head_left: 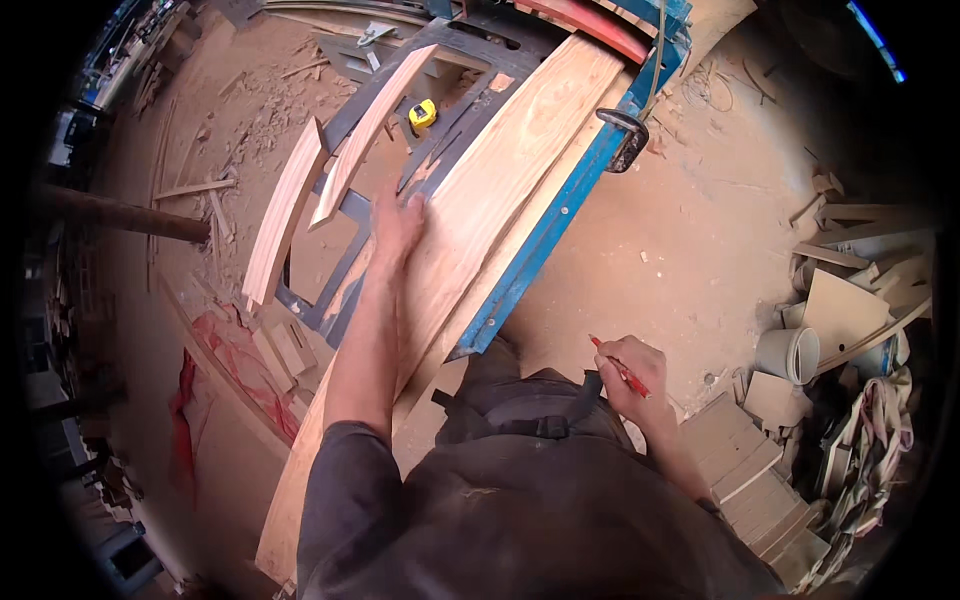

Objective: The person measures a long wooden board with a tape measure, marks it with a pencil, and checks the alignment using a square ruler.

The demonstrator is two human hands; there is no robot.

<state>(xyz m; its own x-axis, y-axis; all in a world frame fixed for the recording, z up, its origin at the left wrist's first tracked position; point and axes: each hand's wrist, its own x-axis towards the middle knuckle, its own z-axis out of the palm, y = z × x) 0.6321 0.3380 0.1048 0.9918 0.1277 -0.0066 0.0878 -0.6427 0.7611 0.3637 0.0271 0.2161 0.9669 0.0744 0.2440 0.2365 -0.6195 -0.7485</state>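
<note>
A long pale wooden board [490, 170] lies slantwise across the dark metal machine table. My left hand [398, 225] holds the board's left edge, thumb on the upper side; the other fingers are partly hidden. Away from the board, by my right hip, my right hand [634, 378] is closed round a red pencil [632, 379] whose tip points up and to the left. Left of the board are two curved wooden pieces: a narrow one [375, 130] and a thicker one [285, 215]. A yellow tape measure [423, 113] sits between the narrow piece and the board.
A blue metal rail [555, 235] runs along the board's right side, with a black handle [624, 140] sticking out. Wood scraps and a white bucket [788, 355] crowd the right. A brown post [130, 213] and red sheeting [215, 350] are at the left; offcuts litter the floor.
</note>
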